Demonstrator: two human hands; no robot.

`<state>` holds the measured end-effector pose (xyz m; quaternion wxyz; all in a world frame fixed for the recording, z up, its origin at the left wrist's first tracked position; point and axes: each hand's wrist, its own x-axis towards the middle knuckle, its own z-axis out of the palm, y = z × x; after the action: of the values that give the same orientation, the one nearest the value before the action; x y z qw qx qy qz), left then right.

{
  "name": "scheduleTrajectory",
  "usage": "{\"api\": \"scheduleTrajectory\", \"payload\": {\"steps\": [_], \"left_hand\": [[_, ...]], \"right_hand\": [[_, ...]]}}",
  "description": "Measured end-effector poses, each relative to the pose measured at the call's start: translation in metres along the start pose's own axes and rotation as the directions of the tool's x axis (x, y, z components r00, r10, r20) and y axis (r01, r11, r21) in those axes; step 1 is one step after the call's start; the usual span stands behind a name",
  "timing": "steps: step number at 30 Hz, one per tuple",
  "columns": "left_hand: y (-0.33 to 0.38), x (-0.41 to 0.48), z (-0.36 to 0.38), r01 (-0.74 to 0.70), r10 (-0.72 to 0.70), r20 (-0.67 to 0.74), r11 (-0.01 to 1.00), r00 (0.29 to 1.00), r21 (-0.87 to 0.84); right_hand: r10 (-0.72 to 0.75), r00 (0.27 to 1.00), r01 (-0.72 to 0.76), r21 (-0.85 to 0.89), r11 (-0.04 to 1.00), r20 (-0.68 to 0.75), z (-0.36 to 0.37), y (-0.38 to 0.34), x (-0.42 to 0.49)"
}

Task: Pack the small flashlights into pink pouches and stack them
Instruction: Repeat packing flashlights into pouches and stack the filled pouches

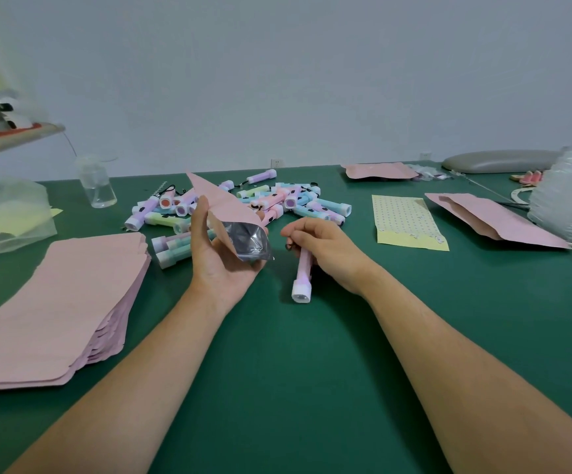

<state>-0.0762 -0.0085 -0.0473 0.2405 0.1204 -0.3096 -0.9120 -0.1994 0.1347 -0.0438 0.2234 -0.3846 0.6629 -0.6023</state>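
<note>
I see my left hand [223,258] gripping 1 pink pouch [224,203] above the green surface [277,371], its silver-lined mouth spread toward my right hand [325,249]. That hand's fingers [294,235] curl round a pink flashlight [303,275], lens end toward me, near the pouch's mouth. The flashlight pile [277,200] lies behind; the pouch stack [58,309] sits left.

On the worktop [277,388], a stack of flat pouches [55,309] lies at the near left, with a plastic bag [7,217] behind it and a jar [96,186] just right of the bag. A heap of flashlights [277,200] lies at the far middle. Before the heap, the left hand [219,258] holds a single pouch [229,213] above the worktop. Just right of it, the right hand [322,248] holds a flashlight [302,278]. A dotted sheet [406,220] lies right of the heap, with more pouches [493,217] farther right.
</note>
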Motion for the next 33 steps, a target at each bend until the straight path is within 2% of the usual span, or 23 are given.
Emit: {"api": "scheduleTrajectory", "payload": {"steps": [10, 12, 17, 21, 24, 26, 28, 31, 33], "left_hand": [[0.000, -0.001, 0.001, 0.008, -0.008, 0.015, 1.000, 1.000, -0.023], [0.000, -0.001, 0.002, 0.002, -0.002, 0.008, 1.000, 1.000, -0.026], [0.000, -0.002, 0.003, -0.002, 0.002, 0.000, 1.000, 1.000, -0.024], [0.000, -0.003, 0.004, -0.002, 0.002, 0.006, 1.000, 1.000, -0.018], [0.000, -0.003, 0.005, 0.001, -0.001, 0.012, 1.000, 1.000, -0.016], [0.000, -0.002, 0.004, 0.002, -0.002, 0.013, 1.000, 1.000, -0.008], [0.000, -0.002, 0.003, -0.001, 0.001, 0.018, 1.000, 1.000, -0.003], [0.000, -0.001, 0.002, -0.001, 0.001, 0.023, 1.000, 1.000, -0.005], [0.000, -0.001, 0.002, 0.002, -0.002, 0.035, 1.000, 0.999, -0.011]], "right_hand": [[-0.038, 0.973, 0.061, 0.096, 0.994, -0.228, -0.004, -0.001, 0.004], [-0.049, 0.963, 0.070, 0.070, 0.995, -0.265, -0.007, -0.004, 0.005], [0.023, 0.977, -0.032, -0.036, 0.999, -0.212, -0.011, 0.000, 0.003], [0.021, 0.985, -0.043, -0.127, 0.991, -0.170, -0.012, -0.002, 0.001], [-0.045, 0.954, -0.029, -0.238, 0.971, -0.298, -0.011, -0.001, 0.002], [-0.098, 0.931, -0.085, -0.472, 0.878, -0.351, -0.012, 0.001, 0.004], [-0.067, 0.963, -0.123, -0.652, 0.748, -0.259, -0.015, 0.001, 0.006], [0.060, 0.998, -0.053, -0.708, 0.704, -0.015, -0.022, 0.000, 0.005], [0.129, 0.987, -0.004, -0.785, 0.620, 0.096, -0.026, 0.000, 0.005]]}}
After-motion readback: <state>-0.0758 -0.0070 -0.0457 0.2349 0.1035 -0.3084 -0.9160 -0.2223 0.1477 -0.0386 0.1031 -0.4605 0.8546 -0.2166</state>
